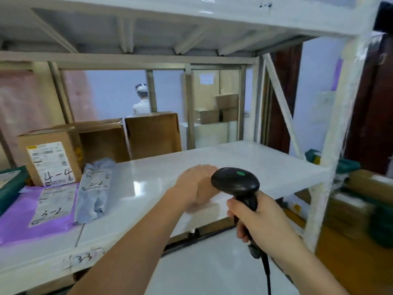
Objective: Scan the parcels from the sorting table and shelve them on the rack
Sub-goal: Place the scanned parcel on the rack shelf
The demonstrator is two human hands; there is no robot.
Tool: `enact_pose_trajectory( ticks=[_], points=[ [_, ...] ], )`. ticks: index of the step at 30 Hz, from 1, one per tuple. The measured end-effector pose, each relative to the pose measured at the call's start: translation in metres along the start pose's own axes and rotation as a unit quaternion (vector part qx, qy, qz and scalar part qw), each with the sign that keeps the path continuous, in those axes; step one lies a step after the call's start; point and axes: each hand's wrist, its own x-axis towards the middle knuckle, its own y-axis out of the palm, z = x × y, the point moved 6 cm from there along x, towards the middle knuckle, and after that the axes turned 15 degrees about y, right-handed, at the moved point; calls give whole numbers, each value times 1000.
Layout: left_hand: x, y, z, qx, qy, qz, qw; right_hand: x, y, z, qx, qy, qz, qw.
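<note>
Gripping black handheld barcode scanner (236, 184) in right hand (259, 222); left hand (196, 184) flat, fingers relaxed, on white metal rack shelf (244, 158) front edge. Purple mailer bag (32, 213), grey pouch (93, 188), cardboard box (51, 160) crowding far left; bare shelf rightward.

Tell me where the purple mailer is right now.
In the head view the purple mailer lies flat at the shelf's left end, beside the grey bag, before the brown box.
</note>
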Motion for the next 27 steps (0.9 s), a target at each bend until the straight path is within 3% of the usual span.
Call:
enact_pose_trajectory(
  ticks=[15,21,27],
  points=[
    [169,118,-293,-128,118,7,985,-52,-281,-131,-31,85,-168,982],
    [225,180,-347,-171,150,13,974,-51,-356,-189,-8,133,-196,972],
    [292,240,-358,-102,163,65,979,-6,-398,-230,-8,158,-211,964]
  ],
)
